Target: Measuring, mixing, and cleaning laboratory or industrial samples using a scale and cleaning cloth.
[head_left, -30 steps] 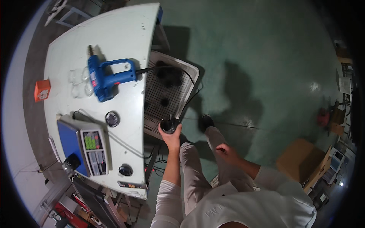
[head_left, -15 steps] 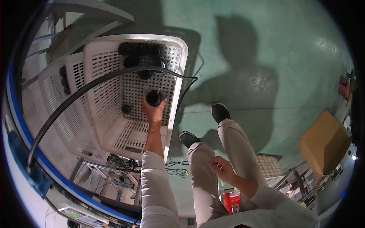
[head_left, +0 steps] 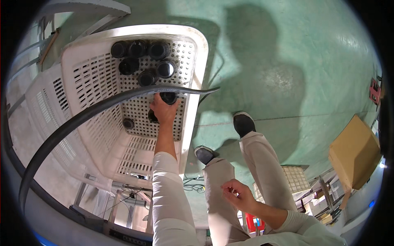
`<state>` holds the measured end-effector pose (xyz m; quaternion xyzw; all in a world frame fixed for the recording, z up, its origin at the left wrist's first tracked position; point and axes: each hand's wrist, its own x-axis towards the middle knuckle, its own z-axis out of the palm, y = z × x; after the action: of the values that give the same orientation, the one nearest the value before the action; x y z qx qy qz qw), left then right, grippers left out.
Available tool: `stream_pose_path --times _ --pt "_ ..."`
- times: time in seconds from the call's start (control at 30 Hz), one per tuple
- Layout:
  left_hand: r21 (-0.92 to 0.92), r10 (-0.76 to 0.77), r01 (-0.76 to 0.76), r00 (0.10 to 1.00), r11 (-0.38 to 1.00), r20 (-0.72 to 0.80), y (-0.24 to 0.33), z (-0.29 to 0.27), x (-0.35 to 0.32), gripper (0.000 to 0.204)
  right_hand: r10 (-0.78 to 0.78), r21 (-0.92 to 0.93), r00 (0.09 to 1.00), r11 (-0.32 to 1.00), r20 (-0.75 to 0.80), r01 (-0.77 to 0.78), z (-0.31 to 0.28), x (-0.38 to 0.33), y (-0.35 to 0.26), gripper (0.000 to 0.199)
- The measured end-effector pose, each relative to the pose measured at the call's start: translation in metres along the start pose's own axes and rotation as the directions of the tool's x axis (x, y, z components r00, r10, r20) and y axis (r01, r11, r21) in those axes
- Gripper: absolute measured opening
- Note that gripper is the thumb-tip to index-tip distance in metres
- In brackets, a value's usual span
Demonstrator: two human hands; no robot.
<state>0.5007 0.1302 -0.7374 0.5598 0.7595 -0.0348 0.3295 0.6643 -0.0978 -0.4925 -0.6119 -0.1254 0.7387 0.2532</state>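
My left hand (head_left: 165,110) is down inside a white plastic basket (head_left: 200,53). Its fingers are wrapped round a black round, cup-like part (head_left: 168,97), partly covered by the hand and by a thick black hose. Several similar black parts (head_left: 138,48) stand grouped at the basket's far end, one with a shiny top (head_left: 166,68). A smaller dark round piece (head_left: 128,123) lies on the basket floor to the left of my wrist. Another dark piece (head_left: 152,116) shows half hidden beside my hand. My right hand (head_left: 239,194) hangs above my thigh, fingers curled, with nothing visible in them.
The thick black hose (head_left: 94,107) arches across the basket. Another pale basket (head_left: 45,110) stands to its left. Cables (head_left: 193,186) lie by the near end. At the right are a cardboard box (head_left: 355,151) and a cream-coloured crate (head_left: 296,178). My shoes (head_left: 244,124) are on the green floor.
My left hand has carried the black part forward and lower, towards the grouped parts and under the hose. The view has shifted. My right hand stays curled over my thigh.
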Motion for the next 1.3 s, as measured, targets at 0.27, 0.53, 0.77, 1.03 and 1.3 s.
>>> stream_pose_path --times 0.27,0.53,0.77,1.03,1.3 --pt "0.19 0.103 -0.112 0.993 0.975 0.054 0.006 -0.053 -0.051 0.1 -0.079 -0.031 0.991 0.997 -0.105 0.076 -0.002 0.001 0.069 0.015" --pt "-0.578 -0.182 0.078 0.975 0.813 -0.125 0.048 -0.154 -0.202 0.088 -0.257 -0.363 0.965 0.905 -0.048 0.223 -0.04 -0.06 0.023 0.014" --pt "-0.702 -0.203 0.124 0.979 0.701 -0.03 0.109 -0.259 -0.336 0.08 -0.435 -0.401 0.894 0.804 0.109 0.44 -0.049 -0.116 -0.094 0.013" --pt "-0.958 -0.254 0.122 0.966 0.261 0.054 0.101 -0.327 -0.466 0.073 -0.374 -0.61 0.873 0.626 0.312 0.486 -0.025 -0.179 -0.174 0.013" --pt "-0.982 -0.382 0.159 0.906 -0.098 0.185 0.034 -0.403 -0.579 0.061 -0.365 -0.667 0.817 0.473 0.446 0.576 0.049 -0.204 -0.16 0.013"
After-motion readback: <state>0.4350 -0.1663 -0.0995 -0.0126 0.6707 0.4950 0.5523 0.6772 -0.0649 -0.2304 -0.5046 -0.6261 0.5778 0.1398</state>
